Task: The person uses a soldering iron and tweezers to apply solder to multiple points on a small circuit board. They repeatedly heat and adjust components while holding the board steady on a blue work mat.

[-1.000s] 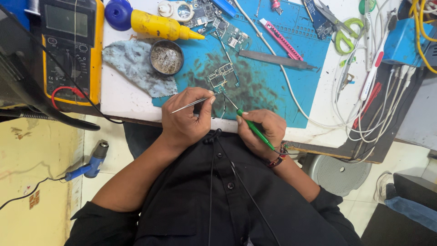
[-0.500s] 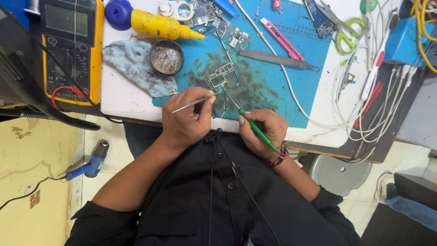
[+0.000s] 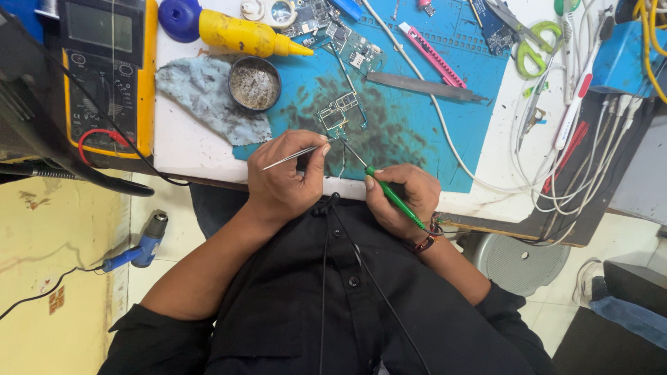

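thin metal tweezers (image 3: 292, 157), slim green iron (image 3: 392, 196), possibly

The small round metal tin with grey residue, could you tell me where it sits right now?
In the head view, the small round metal tin sits upper left on the blue mat, beside the grey cloth, below the yellow bottle.

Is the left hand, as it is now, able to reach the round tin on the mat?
Probably yes: the left hand holds tweezers, but the tin lies just beyond it with only bare mat between.

Bright, even overhead light, soft shadows, sharp centre, perhaps slight wide-angle bending at the edges.
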